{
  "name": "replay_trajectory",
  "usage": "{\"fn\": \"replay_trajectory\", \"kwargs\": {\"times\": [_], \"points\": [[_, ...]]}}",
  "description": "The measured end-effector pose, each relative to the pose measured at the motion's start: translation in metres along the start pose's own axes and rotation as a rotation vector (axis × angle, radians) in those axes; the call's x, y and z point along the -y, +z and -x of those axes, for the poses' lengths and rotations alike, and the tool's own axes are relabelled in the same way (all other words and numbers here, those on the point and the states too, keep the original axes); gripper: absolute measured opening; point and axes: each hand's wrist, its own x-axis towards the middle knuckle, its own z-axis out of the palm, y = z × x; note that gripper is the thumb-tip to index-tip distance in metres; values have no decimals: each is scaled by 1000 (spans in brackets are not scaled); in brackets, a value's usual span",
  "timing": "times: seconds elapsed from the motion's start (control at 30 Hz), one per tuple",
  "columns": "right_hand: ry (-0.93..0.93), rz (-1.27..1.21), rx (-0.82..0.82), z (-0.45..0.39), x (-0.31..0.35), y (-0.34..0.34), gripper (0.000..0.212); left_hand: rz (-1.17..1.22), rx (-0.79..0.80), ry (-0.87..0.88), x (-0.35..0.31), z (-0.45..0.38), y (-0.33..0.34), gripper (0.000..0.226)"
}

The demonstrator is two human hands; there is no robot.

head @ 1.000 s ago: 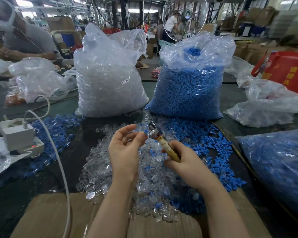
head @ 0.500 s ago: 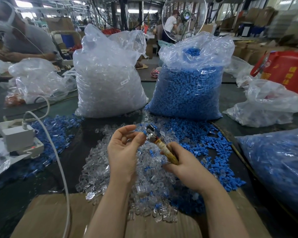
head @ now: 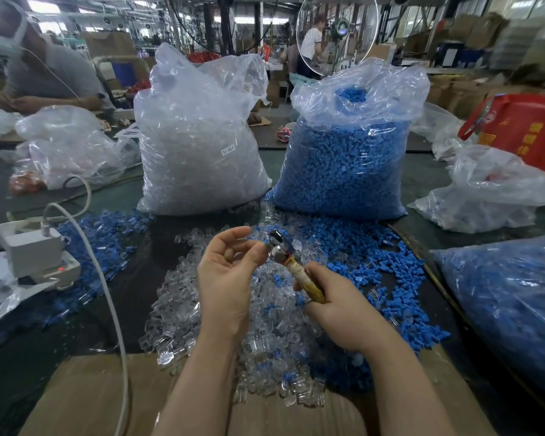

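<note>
The right hand (head: 343, 313) is wrapped round the worn yellow handle of a small tool (head: 309, 283), whose metal head points up toward 11 o'clock. The left hand (head: 225, 278) is curled at that head with its thumb tip against the metal. A speck of blue shows there, but I cannot tell whether a part is pinched between thumb and forefinger. The tool is held in the air above the clear pile (head: 177, 309), which lies under both wrists. The blue pile (head: 375, 256) spreads from 12 to 4 o'clock. The work looks like joining a clear part to a blue one at the tool's head, and this seems to be the middle of one such piece. Judging by what lies around, most of the job is left. The clear bag (head: 195, 146) at 11 o'clock and the blue bag (head: 343, 165) at 1 o'clock stand nearly full, and both loose piles are deep. The scatter (head: 107, 240) at 9 o'clock and the side bag (head: 516, 309) at 3 o'clock appear to hold blue pieces with clear ends, probably finished ones. A cable (head: 107, 294) crosses the table at 8 o'clock.
</note>
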Motion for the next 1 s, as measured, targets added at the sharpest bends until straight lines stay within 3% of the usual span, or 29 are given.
{"fn": "replay_trajectory", "kwargs": {"times": [0.23, 0.37, 0.43, 0.53, 0.67, 0.87, 1.0], "points": [[20, 0, -19, -1, 2, 5, 16, -37, -37, -30, -1, -2, 0, 24], [27, 21, -48, -2, 1, 6, 16, -39, -15, -134, -7, -5, -7, 20], [33, 36, -91, -2, 0, 6, 19, 1, -123, -241, -10, -12, -19, 19], [74, 43, -208, -3, -3, 5, 21, 188, -453, -398, -16, -27, -52, 15], [170, 102, -370, -5, -11, 1, 20, 489, -737, -411, -25, -35, -91, 4], [429, 282, -518, -6, -23, -3, 21, 683, -893, -301, -30, -35, -105, 19], [530, 369, -535, -5, -26, -5, 12, 604, -803, -257, -25, -32, -106, 39]]}}
